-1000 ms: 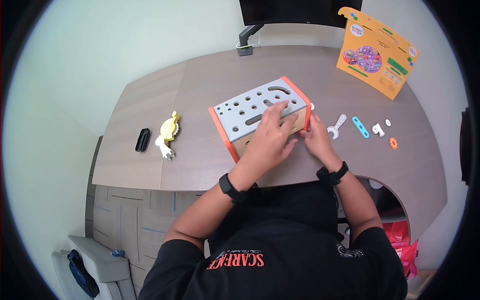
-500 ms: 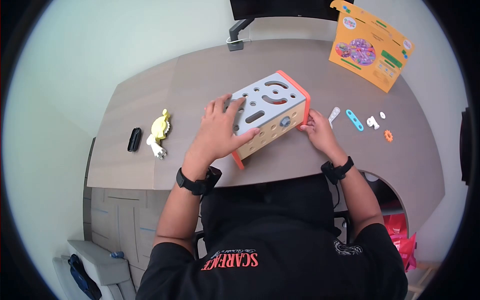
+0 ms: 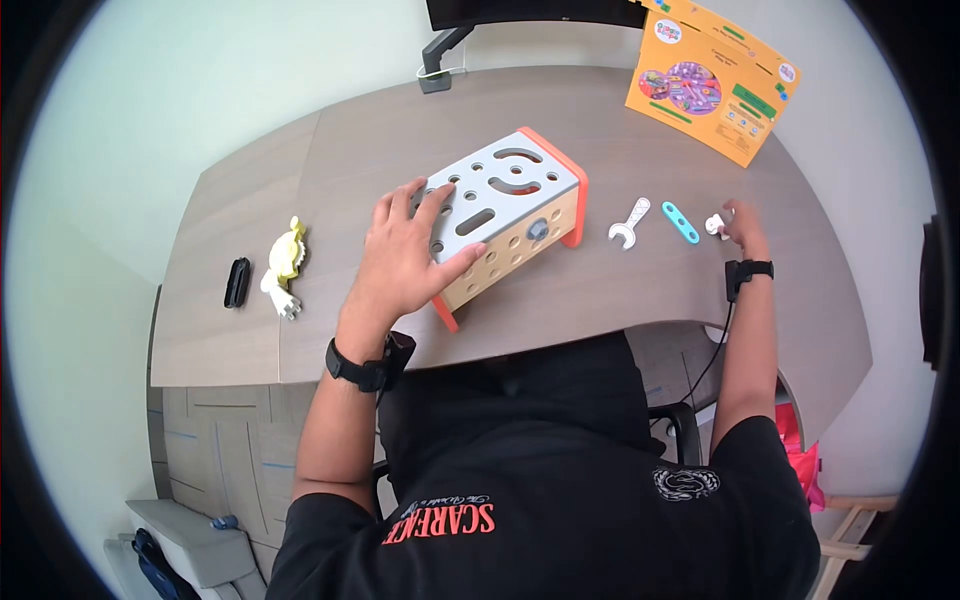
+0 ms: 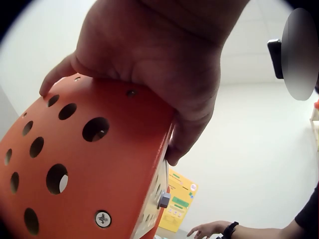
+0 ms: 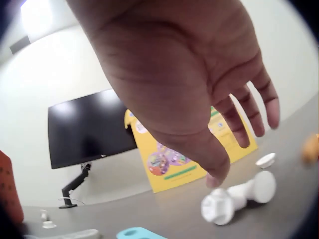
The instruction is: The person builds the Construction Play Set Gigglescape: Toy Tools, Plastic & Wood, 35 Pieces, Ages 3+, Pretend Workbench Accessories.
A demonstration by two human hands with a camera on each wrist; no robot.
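Note:
A toy workbench (image 3: 500, 215) with a grey holed top and orange ends stands on the table. My left hand (image 3: 400, 250) grips its near left corner, fingers over the grey top and thumb against the wooden front. A grey hex bolt (image 3: 538, 230) sticks out of that front. Over at the right, my right hand (image 3: 745, 232) hovers at a white toy bolt (image 5: 237, 199) lying on its side. In the right wrist view its fingers are extended, and the thumb tip is right above the bolt's ridged head.
Between workbench and right hand lie a white toy wrench (image 3: 628, 224) and a blue holed strip (image 3: 681, 223). A small white cap (image 5: 266, 160) and an orange piece (image 5: 311, 150) lie beyond the bolt. A yellow box (image 3: 705, 85) stands behind; a yellow toy (image 3: 287, 255) and black case (image 3: 237, 283) lie left.
My right hand has left the workbench's right end and moved right to the white bolt. My left hand has shifted left over the workbench, which was turned, showing its front.

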